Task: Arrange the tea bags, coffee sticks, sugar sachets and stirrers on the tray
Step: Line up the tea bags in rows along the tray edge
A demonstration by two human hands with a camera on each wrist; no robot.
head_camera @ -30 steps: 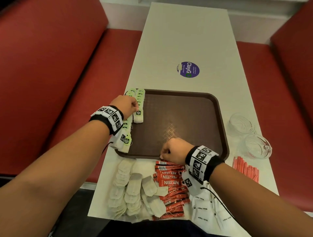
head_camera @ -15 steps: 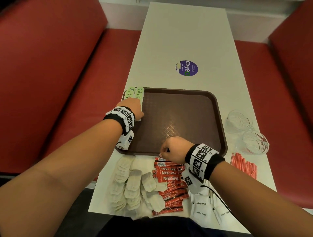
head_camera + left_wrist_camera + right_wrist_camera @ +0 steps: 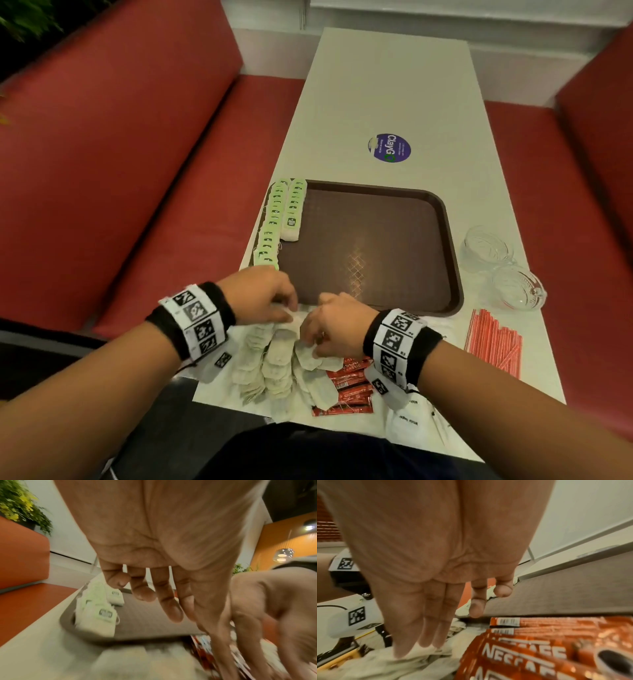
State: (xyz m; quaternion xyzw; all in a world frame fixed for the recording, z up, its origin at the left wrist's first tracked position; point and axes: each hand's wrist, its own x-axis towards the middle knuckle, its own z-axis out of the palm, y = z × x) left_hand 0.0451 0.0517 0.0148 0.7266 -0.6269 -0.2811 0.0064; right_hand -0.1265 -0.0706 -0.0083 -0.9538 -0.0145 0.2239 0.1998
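A brown tray (image 3: 376, 240) lies mid-table. Two rows of green-tagged tea bags (image 3: 274, 222) run along its left side, also seen in the left wrist view (image 3: 101, 616). In front of the tray lies a pile of loose tea bags (image 3: 274, 370), with red coffee sticks (image 3: 346, 383) to its right. My left hand (image 3: 291, 305) hovers over the pile with loose fingers, holding nothing. My right hand (image 3: 308, 339) reaches into the pile, and its thumb and fingertips (image 3: 423, 642) pinch a tea bag (image 3: 388, 661). White sugar sachets (image 3: 411, 421) lie near my right wrist. Red stirrers (image 3: 493, 342) lie at the right.
Two small glass bowls (image 3: 486, 246) (image 3: 517, 287) stand right of the tray. A round purple sticker (image 3: 389, 148) is on the white table beyond it. Red benches flank the table on both sides. Most of the tray's floor is bare.
My left hand has left the tea bag rows on the tray and come back to the near pile. My right hand has shifted left from the coffee sticks onto the tea bags.
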